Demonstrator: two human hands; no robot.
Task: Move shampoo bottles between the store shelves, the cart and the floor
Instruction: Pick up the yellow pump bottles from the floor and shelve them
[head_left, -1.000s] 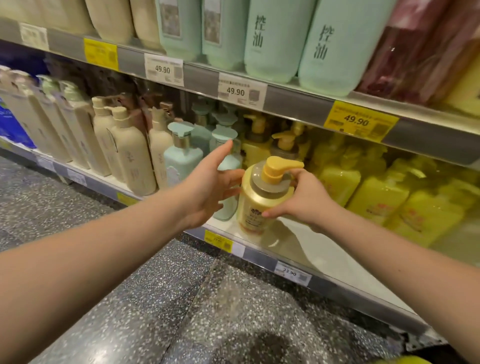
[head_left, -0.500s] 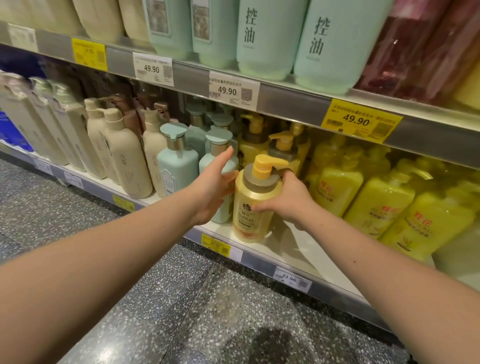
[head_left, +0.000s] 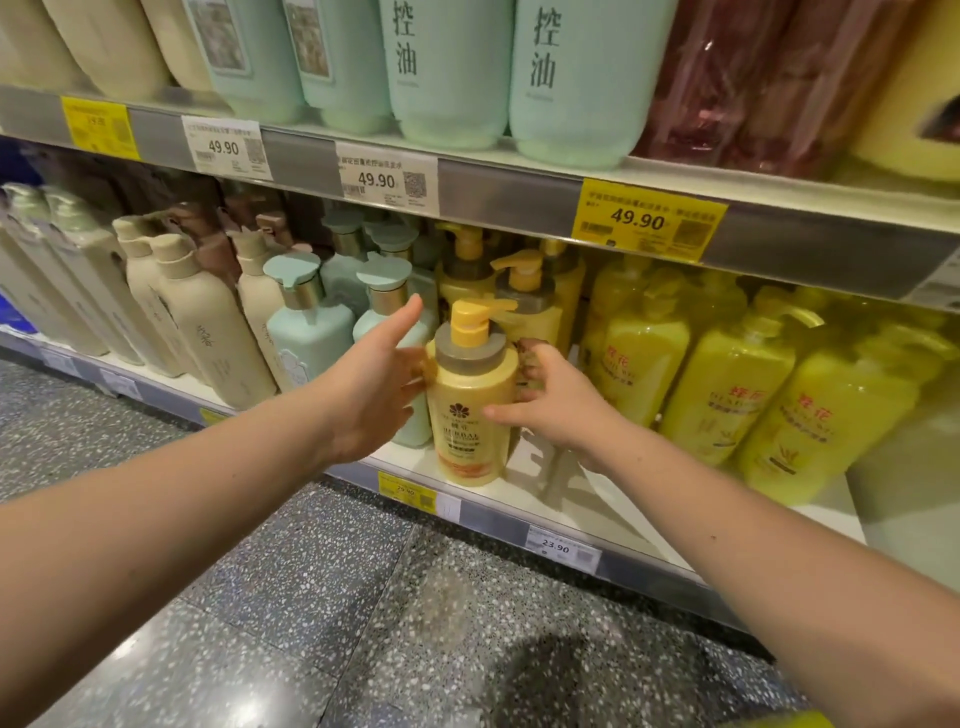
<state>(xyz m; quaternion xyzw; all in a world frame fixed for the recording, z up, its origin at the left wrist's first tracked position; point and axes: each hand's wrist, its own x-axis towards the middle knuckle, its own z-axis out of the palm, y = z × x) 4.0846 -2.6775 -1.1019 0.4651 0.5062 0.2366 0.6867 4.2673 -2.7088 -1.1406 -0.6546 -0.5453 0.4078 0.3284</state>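
A golden-yellow shampoo bottle (head_left: 467, 415) with a yellow pump and grey collar stands upright near the front edge of the lower shelf (head_left: 550, 504). My right hand (head_left: 556, 405) holds it from the right, thumb across the front label and fingers curled round its back. My left hand (head_left: 374, 384) is at the bottle's left side with straight fingers touching it and the thumb pointing up. More yellow pump bottles (head_left: 524, 301) stand right behind it.
Pale green bottles (head_left: 306, 332) and beige bottles (head_left: 208, 327) stand to the left, and wrapped yellow bottles (head_left: 727, 384) to the right. The upper shelf (head_left: 519, 192) carries large green bottles and price tags. Speckled grey floor (head_left: 311, 597) lies below.
The yellow bottle has gone from tilted above the shelf edge to standing upright on the shelf. My left hand has closed in from beside it and now touches its side.
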